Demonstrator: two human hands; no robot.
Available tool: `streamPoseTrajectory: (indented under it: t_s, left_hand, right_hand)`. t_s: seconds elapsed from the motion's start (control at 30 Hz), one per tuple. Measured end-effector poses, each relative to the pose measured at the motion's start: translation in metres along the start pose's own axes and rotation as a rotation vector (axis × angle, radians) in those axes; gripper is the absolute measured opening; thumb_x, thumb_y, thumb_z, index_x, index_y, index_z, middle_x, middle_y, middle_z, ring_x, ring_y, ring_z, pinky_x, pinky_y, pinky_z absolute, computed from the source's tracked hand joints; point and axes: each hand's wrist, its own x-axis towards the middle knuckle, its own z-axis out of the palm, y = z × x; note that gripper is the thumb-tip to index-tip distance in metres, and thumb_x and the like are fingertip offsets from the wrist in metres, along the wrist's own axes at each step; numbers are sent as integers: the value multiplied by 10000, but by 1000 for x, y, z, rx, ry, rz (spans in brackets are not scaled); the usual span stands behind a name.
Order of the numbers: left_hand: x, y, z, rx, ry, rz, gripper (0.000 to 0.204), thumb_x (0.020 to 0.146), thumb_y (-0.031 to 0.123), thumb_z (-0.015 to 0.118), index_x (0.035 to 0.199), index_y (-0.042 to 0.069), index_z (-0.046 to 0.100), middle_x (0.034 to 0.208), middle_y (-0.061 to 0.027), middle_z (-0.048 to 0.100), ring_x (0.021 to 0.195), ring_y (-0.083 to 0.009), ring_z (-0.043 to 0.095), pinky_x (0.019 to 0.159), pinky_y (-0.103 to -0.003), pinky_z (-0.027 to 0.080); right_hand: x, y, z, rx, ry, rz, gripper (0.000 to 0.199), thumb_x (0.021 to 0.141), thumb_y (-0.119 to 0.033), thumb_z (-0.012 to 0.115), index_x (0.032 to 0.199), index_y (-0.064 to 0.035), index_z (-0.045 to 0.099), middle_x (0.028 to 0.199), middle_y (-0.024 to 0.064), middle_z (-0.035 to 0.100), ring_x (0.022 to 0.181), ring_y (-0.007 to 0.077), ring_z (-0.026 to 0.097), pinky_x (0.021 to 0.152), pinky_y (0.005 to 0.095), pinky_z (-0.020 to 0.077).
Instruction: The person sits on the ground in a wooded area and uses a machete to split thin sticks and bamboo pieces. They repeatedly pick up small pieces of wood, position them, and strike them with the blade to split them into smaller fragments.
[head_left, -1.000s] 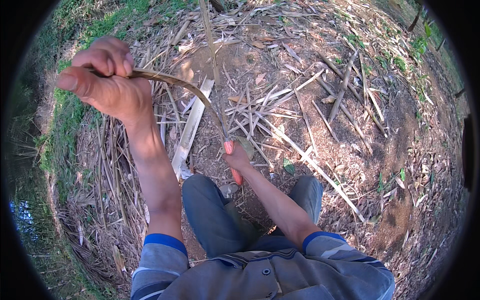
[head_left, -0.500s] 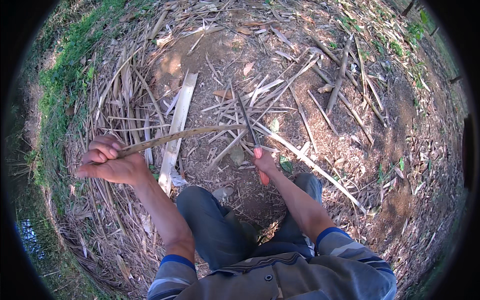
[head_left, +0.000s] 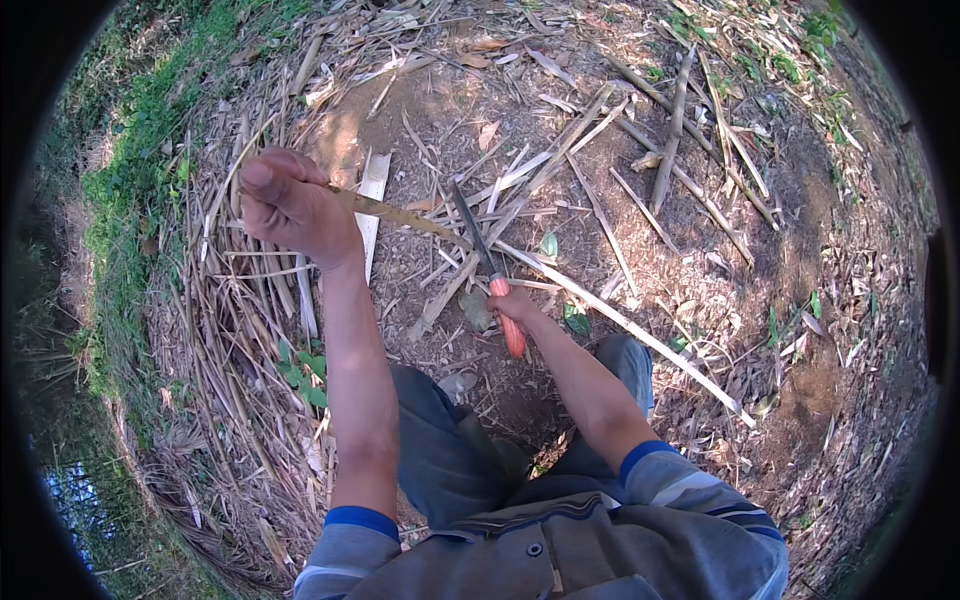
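Observation:
My left hand, raised at the left, is closed on one end of a brown, slightly bent split bamboo strip. Toward the middle, the strip's other end meets the dark blade of a knife. My right hand grips that knife by its orange-red handle, in front of my knees, with the blade slanting up and left. Behind the held strip lies a wide pale split piece, partly covered by my left hand and arm. Thin pale shavings and slats lie crossed on the soil beyond the blade.
A long pale strip runs from the middle toward the lower right. Several brown sticks lie at the upper right. Heaped dry stalks cover the left side, with green plants beyond. My bent knees frame the near ground.
My left hand has moved up and right, turning over, and the strip now slopes down toward the blade. My right hand and knife have shifted slightly left and up.

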Motion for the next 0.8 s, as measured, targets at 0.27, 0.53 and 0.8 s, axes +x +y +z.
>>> streamPoseTrajectory:
  t_s: [0.27,0.53,0.8]
  left_hand:
    - [-3,33,-2,40,12,45,553,930,510,452,594,75,394,540,-6,404,461,-79,399,439,-226,305]
    - [21,99,-8,84,133,21,568,928,529,443,594,71,399,556,-8,409,475,-78,400,431,-217,300]
    - [29,117,2,20,60,-49,527,906,523,499,629,82,415,572,-7,428,488,-75,415,442,-211,304]
  right_hand:
    - [-97,11,-2,-642,448,-388,383,683,-287,676,942,-14,601,788,210,653,774,372,646,719,428,504]
    - [-127,42,-34,-630,241,-224,377,670,-275,673,935,-18,594,799,221,648,769,365,650,699,427,502]
    - [-149,81,-38,-623,367,-224,409,667,-259,673,978,-9,583,908,241,637,835,353,645,745,434,490]
